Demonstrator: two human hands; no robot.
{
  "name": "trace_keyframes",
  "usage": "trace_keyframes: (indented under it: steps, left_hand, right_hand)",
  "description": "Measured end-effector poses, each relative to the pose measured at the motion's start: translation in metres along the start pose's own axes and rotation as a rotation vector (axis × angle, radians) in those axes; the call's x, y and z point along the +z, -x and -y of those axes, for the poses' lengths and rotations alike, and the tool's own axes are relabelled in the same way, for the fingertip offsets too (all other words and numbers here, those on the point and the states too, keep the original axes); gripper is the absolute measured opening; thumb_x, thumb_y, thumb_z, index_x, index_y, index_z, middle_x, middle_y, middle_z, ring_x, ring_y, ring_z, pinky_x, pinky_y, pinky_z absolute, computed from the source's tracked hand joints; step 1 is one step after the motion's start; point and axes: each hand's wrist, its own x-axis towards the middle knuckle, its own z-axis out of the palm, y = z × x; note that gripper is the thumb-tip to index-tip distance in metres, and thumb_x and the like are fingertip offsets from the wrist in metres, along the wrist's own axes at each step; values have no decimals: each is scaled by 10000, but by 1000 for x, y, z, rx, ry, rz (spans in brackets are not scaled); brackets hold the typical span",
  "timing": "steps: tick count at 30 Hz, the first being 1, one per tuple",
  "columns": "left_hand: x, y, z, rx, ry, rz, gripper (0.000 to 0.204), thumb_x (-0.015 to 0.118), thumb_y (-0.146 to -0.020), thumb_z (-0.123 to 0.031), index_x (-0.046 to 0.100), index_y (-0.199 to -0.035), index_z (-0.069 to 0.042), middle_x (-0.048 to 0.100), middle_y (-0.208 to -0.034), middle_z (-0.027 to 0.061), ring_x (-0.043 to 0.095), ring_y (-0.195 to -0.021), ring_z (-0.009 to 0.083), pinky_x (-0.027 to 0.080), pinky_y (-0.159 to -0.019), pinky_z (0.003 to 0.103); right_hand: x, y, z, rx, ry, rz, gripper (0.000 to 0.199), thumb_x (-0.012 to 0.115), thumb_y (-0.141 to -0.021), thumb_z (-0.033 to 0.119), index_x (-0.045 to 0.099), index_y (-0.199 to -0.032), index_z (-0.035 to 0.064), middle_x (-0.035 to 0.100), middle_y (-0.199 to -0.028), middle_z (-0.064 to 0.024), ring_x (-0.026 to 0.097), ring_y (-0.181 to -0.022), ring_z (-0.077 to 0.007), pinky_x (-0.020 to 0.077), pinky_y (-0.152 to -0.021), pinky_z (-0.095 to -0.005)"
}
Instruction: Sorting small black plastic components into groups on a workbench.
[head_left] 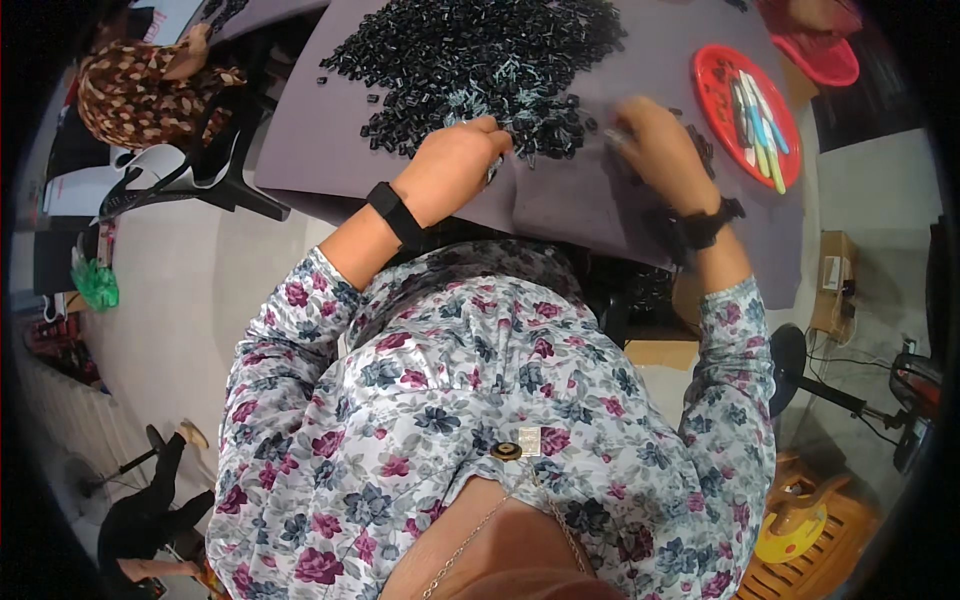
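A broad heap of small black plastic pieces (430,50) covers the far middle of the table, with thin pale grey pieces (465,100) mixed in along its near side. My left hand (455,168) is at the heap's near edge, its fingers pinched together. Something small and shiny shows at the fingertips, too small to name. Right of the heap, my right hand (662,155) hovers over the table with bent fingers. Motion smears those fingers, so what they hold, if anything, is unclear. A few black pieces (700,145) lie just beyond it.
A red oval tray (708,75) holding several blue, white and yellow-green handled tools stands right of my right hand on the grey-purple tabletop (310,130). At the far right is a pink basin (835,62). Another person (140,90) sits at the left by a black chair (235,165).
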Motion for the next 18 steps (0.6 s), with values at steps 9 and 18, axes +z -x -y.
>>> trace_keyframes:
  steps: [9,18]
  left_hand:
    - [2,3,2,9,5,-19,314,662,-741,54,681,-1039,-44,643,-989,132,665,-881,374,550,-760,463]
    - [-1,4,-1,-10,10,-16,333,651,-739,67,676,-1054,-39,640,-994,138,658,-908,375,545,-777,464]
  right_hand:
    - [25,-23,-1,56,-127,93,141,648,-814,38,690,-946,13,697,-934,-220,672,-914,-424,535,-810,-489]
    - [36,-42,-7,24,-27,59,139,675,-798,5,627,-928,-9,673,-926,-210,654,-903,-420,526,-804,-449]
